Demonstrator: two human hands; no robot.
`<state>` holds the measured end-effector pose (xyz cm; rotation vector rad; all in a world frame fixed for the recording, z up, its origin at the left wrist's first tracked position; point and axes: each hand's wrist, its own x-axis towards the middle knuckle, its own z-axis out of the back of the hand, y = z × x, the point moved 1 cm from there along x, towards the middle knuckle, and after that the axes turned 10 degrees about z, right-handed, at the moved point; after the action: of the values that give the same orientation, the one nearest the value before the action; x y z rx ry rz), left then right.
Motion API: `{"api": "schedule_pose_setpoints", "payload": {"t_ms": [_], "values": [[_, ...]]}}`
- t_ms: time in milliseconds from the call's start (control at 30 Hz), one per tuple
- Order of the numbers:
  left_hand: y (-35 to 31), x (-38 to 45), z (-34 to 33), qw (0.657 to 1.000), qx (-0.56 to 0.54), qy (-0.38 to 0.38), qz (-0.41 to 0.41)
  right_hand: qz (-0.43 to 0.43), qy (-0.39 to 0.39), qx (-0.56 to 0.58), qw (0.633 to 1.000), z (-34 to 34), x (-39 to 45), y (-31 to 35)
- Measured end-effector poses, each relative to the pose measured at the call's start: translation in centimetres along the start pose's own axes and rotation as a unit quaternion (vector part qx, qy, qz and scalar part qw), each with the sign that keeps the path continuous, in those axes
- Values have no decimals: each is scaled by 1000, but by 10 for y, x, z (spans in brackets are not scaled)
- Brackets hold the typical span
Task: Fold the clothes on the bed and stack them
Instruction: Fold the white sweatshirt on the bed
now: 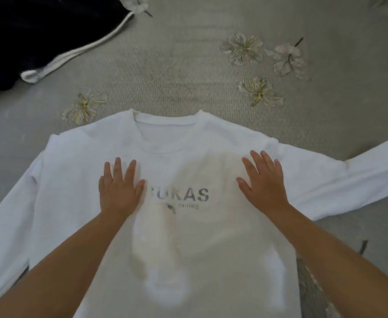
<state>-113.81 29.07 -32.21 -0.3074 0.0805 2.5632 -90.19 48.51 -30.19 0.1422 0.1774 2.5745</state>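
A white long-sleeved sweatshirt (183, 244) with grey lettering lies spread face up on the bed, collar pointing away from me. Its right sleeve stretches out to the right edge of the view; the left sleeve runs down toward the lower left. My left hand (119, 187) presses flat on the chest, left of the lettering, fingers straight. My right hand (263, 180) lies flat on the chest to the right of the lettering, fingers spread.
The grey bedspread (177, 65) with a pale flower print covers the bed. A dark navy garment with white stripes (34, 35) lies bunched at the top left, apart from the sweatshirt.
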Motion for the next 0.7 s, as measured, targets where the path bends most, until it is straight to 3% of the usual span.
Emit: {"api": "schedule_pose_setpoints", "payload": {"t_ms": [267,533,700], "values": [[15,165,12,993,-17,-115,35,-119,9,-50,992,-60,137,-33],[22,233,10,990,13,-137,-34,-73,-3,-72,995,-73,180,-58],[-17,288,24,984,-10,-173,-50,-81,-21,-133,988,-66,237,-98]]}}
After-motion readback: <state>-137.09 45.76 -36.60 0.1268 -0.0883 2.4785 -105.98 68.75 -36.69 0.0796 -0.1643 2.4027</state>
